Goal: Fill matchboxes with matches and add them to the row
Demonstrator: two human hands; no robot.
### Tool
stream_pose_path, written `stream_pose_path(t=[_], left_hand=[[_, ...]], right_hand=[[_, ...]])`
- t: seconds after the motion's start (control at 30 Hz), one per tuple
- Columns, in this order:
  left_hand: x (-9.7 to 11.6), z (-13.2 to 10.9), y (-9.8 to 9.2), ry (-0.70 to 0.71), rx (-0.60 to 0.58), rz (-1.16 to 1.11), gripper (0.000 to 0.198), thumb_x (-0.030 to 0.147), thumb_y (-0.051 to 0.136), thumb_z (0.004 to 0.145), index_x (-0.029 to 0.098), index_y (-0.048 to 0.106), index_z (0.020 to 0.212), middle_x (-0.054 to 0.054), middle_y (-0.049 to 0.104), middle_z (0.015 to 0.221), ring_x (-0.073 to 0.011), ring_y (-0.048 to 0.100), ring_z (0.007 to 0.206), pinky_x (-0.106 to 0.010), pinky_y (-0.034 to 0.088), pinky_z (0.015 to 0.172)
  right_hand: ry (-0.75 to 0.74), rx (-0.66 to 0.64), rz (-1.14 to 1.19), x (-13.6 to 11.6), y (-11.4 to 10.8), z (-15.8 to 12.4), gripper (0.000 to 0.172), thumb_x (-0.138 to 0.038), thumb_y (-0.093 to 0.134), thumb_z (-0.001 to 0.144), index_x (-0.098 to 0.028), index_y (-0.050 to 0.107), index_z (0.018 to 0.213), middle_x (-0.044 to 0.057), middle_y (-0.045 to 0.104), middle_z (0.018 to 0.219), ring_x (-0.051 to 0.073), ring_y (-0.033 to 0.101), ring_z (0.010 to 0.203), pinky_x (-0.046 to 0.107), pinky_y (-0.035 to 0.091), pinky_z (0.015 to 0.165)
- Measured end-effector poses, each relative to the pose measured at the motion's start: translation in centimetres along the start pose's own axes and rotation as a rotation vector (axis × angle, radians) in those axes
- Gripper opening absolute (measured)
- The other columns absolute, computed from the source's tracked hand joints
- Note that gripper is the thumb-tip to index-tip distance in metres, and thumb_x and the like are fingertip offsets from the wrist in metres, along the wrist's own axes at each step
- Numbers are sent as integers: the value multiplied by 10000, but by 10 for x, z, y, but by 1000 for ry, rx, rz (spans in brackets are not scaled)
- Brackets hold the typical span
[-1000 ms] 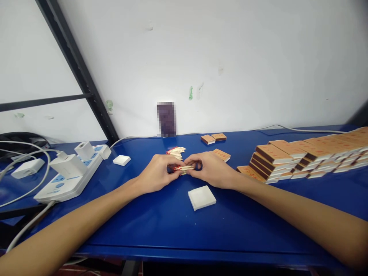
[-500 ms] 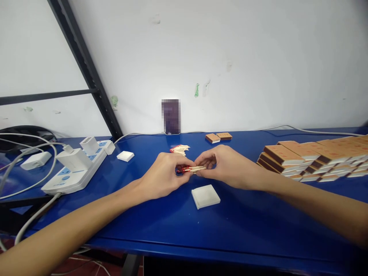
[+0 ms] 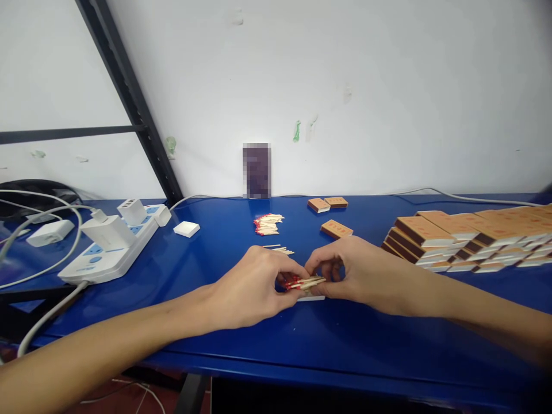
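Between my two hands is a small bundle of red-tipped matches [image 3: 307, 283]. My left hand [image 3: 263, 287] pinches it near the red heads, and my right hand [image 3: 345, 273] closes on the plain wooden ends. Right below the bundle lies a white matchbox tray [image 3: 314, 298], mostly hidden by my hands. Behind my left hand several loose matches [image 3: 282, 250] rest on the table, and farther back is a larger pile of matches [image 3: 268, 223]. A brown matchbox cover [image 3: 336, 229] lies just beyond my right hand.
Stacked matchboxes [image 3: 470, 236] fill the right side. Two more matchboxes [image 3: 328, 203] sit near the wall, where a blurred phone-like device [image 3: 257, 171] leans. On the left are a small white tray [image 3: 187, 229] and a power strip [image 3: 116, 247] with cables on the blue table [image 3: 388, 356].
Both hands have come nearer to me with the matches, from behind the white tray to over it. The loose matches and the brown cover behind them now show.
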State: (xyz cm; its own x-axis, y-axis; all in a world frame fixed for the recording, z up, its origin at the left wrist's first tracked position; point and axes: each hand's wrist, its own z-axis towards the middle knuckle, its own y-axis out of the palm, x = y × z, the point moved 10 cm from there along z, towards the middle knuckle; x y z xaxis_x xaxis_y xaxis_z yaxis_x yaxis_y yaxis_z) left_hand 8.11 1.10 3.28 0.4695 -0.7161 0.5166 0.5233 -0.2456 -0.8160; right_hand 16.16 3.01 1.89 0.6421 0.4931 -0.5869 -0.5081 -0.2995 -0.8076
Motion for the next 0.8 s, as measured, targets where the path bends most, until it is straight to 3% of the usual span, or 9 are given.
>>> stream_pose_path(t=[0.37, 0.8], left_hand=[[-1, 2, -4, 41, 26, 9, 159, 292, 653, 856, 188, 736, 944, -15, 715, 813, -127, 627, 702, -231, 496, 646], [-6, 3, -3, 17, 13, -41, 202, 176, 657, 805, 181, 727, 995, -16, 722, 871, -133, 646, 750, -239, 516, 691]], right_hand=[[21, 30, -4, 6, -6, -2, 130, -267, 663, 772, -264, 741, 877, -9, 710, 702, 149, 648, 622, 223, 467, 507], [37, -64, 55, 7, -2, -8, 175, -321, 630, 806, -232, 730, 918, 1, 717, 764, 132, 636, 654, 209, 466, 551]])
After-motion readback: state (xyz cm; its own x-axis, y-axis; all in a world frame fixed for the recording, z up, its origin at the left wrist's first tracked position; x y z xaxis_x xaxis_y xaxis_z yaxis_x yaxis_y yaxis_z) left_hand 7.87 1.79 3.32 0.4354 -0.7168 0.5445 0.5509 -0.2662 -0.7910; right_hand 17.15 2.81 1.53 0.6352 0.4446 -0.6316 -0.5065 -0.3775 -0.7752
